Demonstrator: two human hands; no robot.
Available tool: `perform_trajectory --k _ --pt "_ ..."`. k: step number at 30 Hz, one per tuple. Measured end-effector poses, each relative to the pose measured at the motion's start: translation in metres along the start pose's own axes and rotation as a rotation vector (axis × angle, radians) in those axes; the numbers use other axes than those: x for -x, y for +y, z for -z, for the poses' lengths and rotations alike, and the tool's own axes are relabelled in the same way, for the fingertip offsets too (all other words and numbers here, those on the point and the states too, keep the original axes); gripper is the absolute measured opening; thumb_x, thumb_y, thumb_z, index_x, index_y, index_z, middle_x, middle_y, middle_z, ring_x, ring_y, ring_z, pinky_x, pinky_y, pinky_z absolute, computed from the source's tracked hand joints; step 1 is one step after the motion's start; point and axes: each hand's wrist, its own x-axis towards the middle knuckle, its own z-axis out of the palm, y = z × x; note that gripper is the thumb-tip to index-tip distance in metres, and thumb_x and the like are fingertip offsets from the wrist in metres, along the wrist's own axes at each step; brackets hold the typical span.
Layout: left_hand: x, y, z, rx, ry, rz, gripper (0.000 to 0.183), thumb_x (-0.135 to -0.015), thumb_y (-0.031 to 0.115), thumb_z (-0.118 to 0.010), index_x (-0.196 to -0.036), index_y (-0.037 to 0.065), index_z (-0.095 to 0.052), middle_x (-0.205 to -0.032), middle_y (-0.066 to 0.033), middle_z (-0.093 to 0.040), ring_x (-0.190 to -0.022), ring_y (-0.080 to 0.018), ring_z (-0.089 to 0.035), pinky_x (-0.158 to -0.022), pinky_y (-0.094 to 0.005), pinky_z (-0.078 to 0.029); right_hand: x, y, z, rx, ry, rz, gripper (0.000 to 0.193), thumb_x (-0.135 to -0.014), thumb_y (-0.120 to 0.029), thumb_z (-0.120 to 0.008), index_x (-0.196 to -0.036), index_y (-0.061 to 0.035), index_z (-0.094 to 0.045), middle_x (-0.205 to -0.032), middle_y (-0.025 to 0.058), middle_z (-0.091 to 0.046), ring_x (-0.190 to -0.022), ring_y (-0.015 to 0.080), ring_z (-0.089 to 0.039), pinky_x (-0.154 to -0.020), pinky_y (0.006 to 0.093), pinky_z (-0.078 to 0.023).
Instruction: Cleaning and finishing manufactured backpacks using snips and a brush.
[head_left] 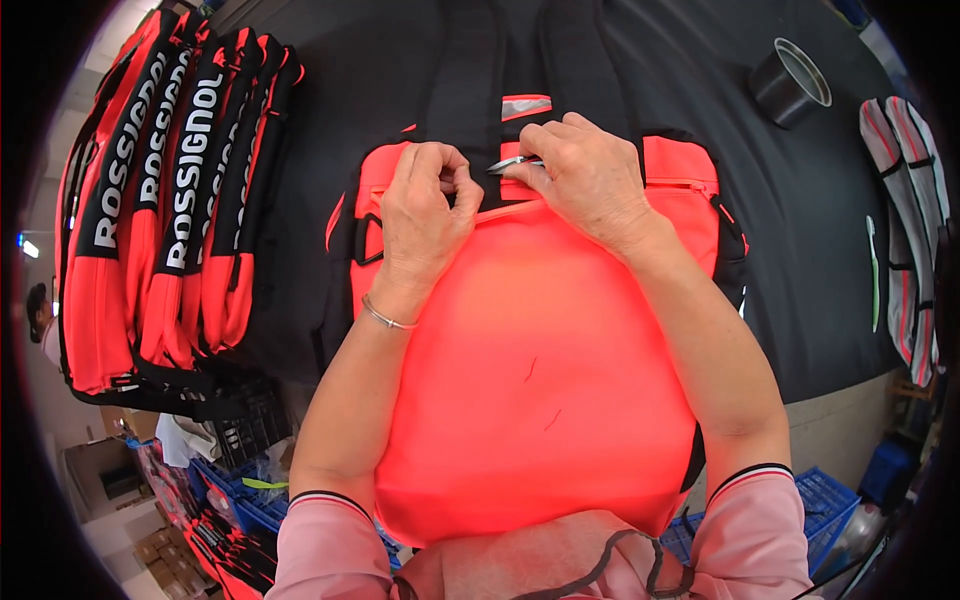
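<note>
A bright coral-red backpack (530, 300) with black trim lies flat in front of me. Its black shoulder straps (582, 65) stretch away across the table. My right hand (590, 180) grips small metal snips (508, 165), their blades pointing left over the bag's top edge. Just left of the blades, my left hand (425, 205) is closed in a pinch by a black strap; whatever its fingertips hold is too small to make out. Two short dark thread scraps (531, 369) rest on the red panel. A silver-grey and red tab (526, 106) shows between the straps.
Several red and black bags (180, 200) stand in a row at the left. On the black-covered table (800, 230) at the right are a dark metal cup (790, 85), a green-and-white toothbrush (873, 270) and grey straps (905, 220). Blue crates (825, 510) sit below.
</note>
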Motion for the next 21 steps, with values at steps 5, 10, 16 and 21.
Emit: perform_trajectory --k 5,10,16,21 --pt "0.030 0.032 0.011 0.257 -0.216 -0.139 0.013 -0.084 0.000 -0.064 -0.094 0.003 -0.056 -0.097 -0.0117 -0.059 -0.095 -0.0295 -0.060 -0.089 -0.0411 -0.047 0.004 0.009 0.007 -0.114 0.019 -0.001 0.020 -0.079 -0.024 -0.078 -0.082 -0.0103 -0.064 -0.069 0.0040 -0.056 -0.065 0.0210 -0.056 -0.057 0.0357 -0.046" --pt "0.110 0.096 0.072 0.281 -0.583 -0.118 0.040 -0.085 0.015 -0.071 -0.121 0.004 -0.058 -0.137 -0.0147 -0.054 -0.133 -0.0329 -0.047 -0.112 -0.0512 -0.033 -0.005 0.004 0.017 -0.081 -0.159 -0.073 0.022 -0.082 -0.027 -0.078 -0.085 -0.0091 -0.065 -0.070 -0.0006 -0.059 -0.065 0.0132 -0.057 -0.058 0.0292 -0.045" --pt "0.123 0.030 0.151 0.096 -0.065 0.263 0.042 -0.084 0.013 -0.073 -0.123 0.002 -0.062 -0.126 -0.0158 -0.063 -0.115 -0.0317 -0.059 -0.096 -0.0377 -0.048 -0.009 0.012 0.032 -1.003 -0.088 -0.346 0.023 -0.083 -0.005 -0.072 -0.105 -0.0029 -0.065 -0.088 -0.0026 -0.059 -0.075 0.0030 -0.051 -0.066 0.0182 -0.046" --pt "0.131 0.001 0.179 0.029 -0.235 0.683 0.070 -0.075 0.031 -0.082 -0.129 -0.005 -0.056 -0.113 -0.0197 -0.067 -0.095 -0.0312 -0.067 -0.085 -0.0374 -0.053 -0.005 0.010 0.018 -0.844 -0.157 -0.410 0.024 -0.082 -0.005 -0.075 -0.104 -0.0027 -0.067 -0.086 -0.0042 -0.061 -0.074 0.0029 -0.052 -0.070 0.0188 -0.046"
